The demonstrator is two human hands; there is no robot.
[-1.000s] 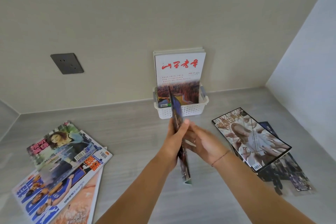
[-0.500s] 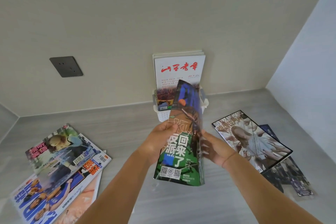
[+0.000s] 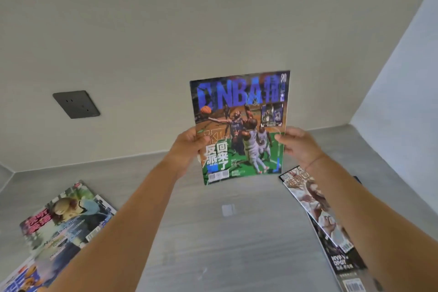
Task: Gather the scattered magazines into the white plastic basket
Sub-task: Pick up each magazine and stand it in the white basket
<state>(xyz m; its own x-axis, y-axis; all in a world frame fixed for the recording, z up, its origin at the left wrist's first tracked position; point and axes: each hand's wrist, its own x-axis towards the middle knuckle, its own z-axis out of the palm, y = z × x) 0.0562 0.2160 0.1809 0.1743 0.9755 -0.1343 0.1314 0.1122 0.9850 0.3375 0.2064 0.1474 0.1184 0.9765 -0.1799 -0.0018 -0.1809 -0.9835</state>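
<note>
The person has an NBA magazine held up in front of them. Its cover faces them and its long axis runs straight up and down, with the bottom edge hanging clear above the grey bench. The left hand grips the left edge low down, thumb laid across the cover and fingers tucked behind. The right hand has the right edge at about the same height, thumb at the front and fingers curled round the back. Neither hand is nearer than the other; both are closed firmly on the paper and share the weight evenly.

The white plastic basket can't be seen from here at all. If it stands by the back wall, the raised cover is hiding it. The magazine is already on end, so I'd judge it only needs to go forward and down, short edge first and kept vertical.

More magazines lie flat on the bench. The left pile is well apart from the held one. The right pile is overlapped and partly hidden by the right forearm. A dark wall socket sits on the wall to the left.
</note>
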